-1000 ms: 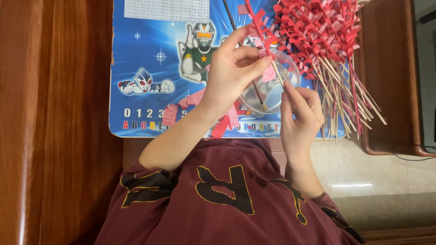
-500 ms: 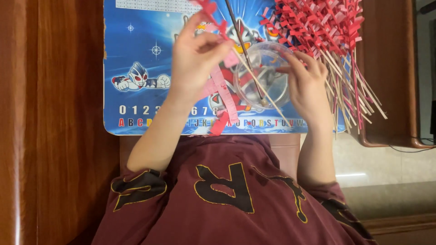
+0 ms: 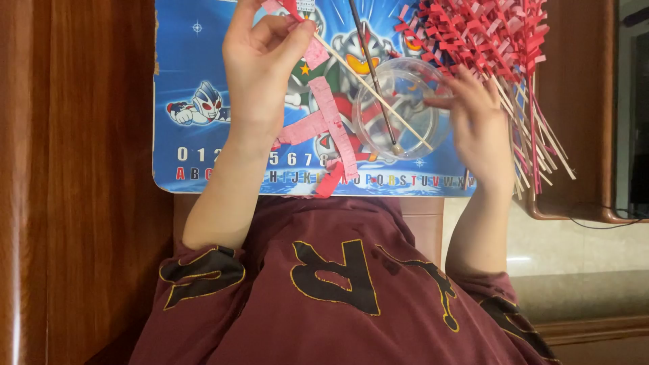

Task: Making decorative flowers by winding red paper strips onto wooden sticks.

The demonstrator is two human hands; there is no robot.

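Note:
My left hand [image 3: 260, 67] pinches a thin wooden stick [image 3: 368, 91] near its top, where a pink paper strip [image 3: 315, 51] is wrapped on it. The stick slants down across a clear round plastic bowl [image 3: 356, 127]. My right hand [image 3: 480, 132] rests against the bowl's right rim, fingers spread, holding nothing that I can see. A dark-handled brush [image 3: 370, 64] stands tilted in the bowl. Loose pink and red fringed strips [image 3: 331, 118] lie on the mat just left of the bowl.
A blue cartoon mat [image 3: 203, 54] covers the wooden table [image 3: 88, 169]. A heap of sticks wrapped in red fringed paper [image 3: 487, 34] lies at the upper right, ends fanning toward my right hand. A dark screen [image 3: 633, 101] stands at the far right.
My left hand has lifted the stick up and to the left, away from the bowl. My right hand has shifted to the bowl's right side.

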